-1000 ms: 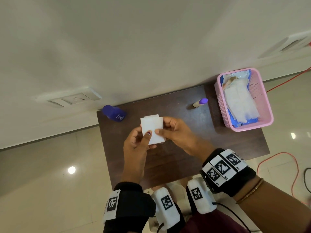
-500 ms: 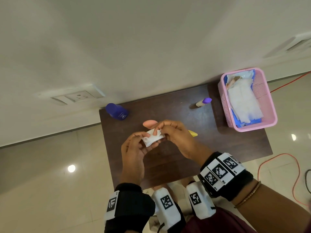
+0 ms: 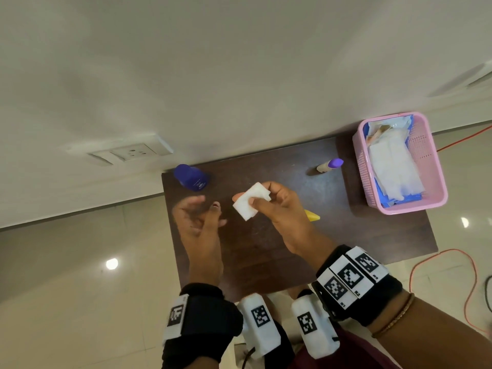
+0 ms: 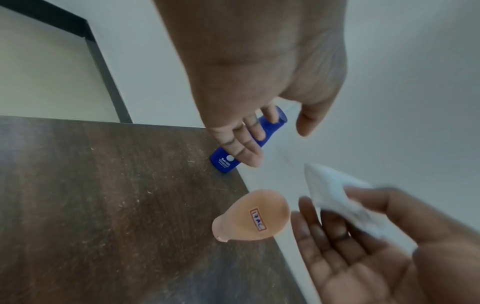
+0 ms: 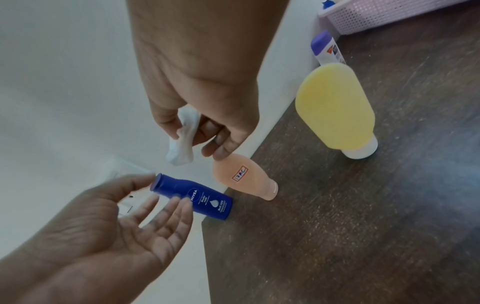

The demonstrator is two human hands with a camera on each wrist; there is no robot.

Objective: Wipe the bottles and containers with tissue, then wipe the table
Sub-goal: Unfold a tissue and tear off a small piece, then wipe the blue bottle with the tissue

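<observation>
My right hand (image 3: 279,209) pinches the tissue (image 3: 251,200), left hand (image 3: 195,219) loose beside it; reaching carelessly could topple the blue bottle (image 3: 191,177).

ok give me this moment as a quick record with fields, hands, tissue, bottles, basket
left hand: open, holds nothing, near the blue bottle
right hand: fingers pinch the folded tissue above the table
bottles standing: blue bottle, peach bottle, yellow bottle, purple-capped bottle
pink basket: at the table's right end, holds white tissues
wiping: tissue touches no bottle
</observation>
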